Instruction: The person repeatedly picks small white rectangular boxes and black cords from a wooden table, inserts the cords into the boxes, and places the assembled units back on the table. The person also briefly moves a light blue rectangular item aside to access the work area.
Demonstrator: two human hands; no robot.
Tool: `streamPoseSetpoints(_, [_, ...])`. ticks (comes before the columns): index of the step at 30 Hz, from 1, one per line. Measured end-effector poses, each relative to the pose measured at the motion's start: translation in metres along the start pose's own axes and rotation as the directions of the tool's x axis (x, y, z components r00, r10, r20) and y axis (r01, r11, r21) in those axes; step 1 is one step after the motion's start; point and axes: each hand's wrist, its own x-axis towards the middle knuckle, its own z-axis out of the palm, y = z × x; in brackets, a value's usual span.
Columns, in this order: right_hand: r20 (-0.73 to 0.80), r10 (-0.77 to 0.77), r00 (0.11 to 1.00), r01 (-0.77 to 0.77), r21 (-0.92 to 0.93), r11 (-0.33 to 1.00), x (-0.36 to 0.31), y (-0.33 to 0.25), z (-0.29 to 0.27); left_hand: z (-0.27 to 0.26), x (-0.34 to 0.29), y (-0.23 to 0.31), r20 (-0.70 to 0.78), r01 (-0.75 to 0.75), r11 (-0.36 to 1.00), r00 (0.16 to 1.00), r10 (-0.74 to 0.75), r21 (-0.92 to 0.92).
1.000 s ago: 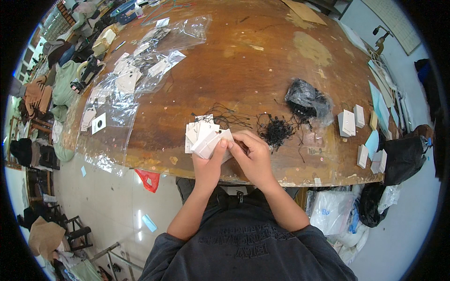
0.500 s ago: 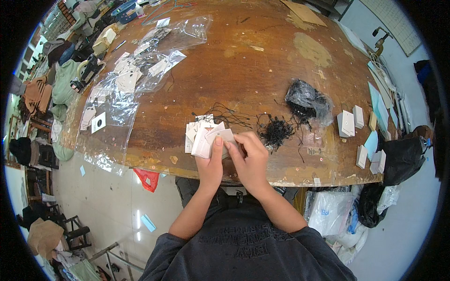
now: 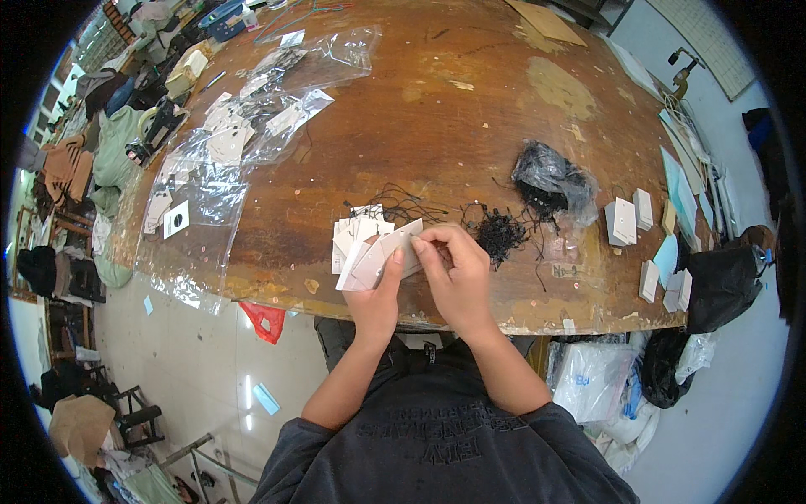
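Close to the table's front edge, my left hand (image 3: pixel 376 307) grips a fanned stack of white hang tags (image 3: pixel 378 262), thumb on top. The thumb and fingertips of my right hand (image 3: pixel 462 281) are pinched at the upper right corner of that fan; whether a string is also between them is too small to tell. More pale hang tags (image 3: pixel 363 225) lie on the table just beyond. Black tag strings (image 3: pixel 407 202) spread out behind them, some over the tags. Right of my right hand sits a dense tangle of black strings (image 3: pixel 497 235).
A clear plastic bag of black strings (image 3: pixel 552 181) lies right of centre. Small stacks of white tags (image 3: pixel 620 223) stand at the right edge. Large clear plastic bags (image 3: pixel 201 252) with loose tags cover the left side. The wooden table (image 3: pixel 420 126) has worn patches.
The tags in my left hand have fanned out and turned, their upper end now pointing right. My right hand has shifted slightly right, its fingertips pinching at the tags' corner.
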Motion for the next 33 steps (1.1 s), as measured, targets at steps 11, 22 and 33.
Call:
streamPoseSetpoints(11, [0.143, 0.103, 0.984, -0.122, 0.133, 0.984, 0.009, -0.004, -0.003, -0.010, 0.008, -0.004, 0.234, -0.591, 0.708, 0.805, 0.545, 0.386])
streamPoseSetpoints(22, [-0.267, 0.116, 0.957, -0.214, -0.376, 0.902, 0.050, 0.045, -0.051, -0.028, 0.023, -0.005, 0.324, -0.494, 0.750, 0.866, 0.381, 0.439])
streamPoseSetpoints(33, [-0.218, -0.041, 0.975, -0.054, -0.412, 0.909, 0.050, 0.071, -0.067, -0.047, 0.035, 0.008, -0.169, -0.040, 0.981, 0.983, 0.073, 0.190])
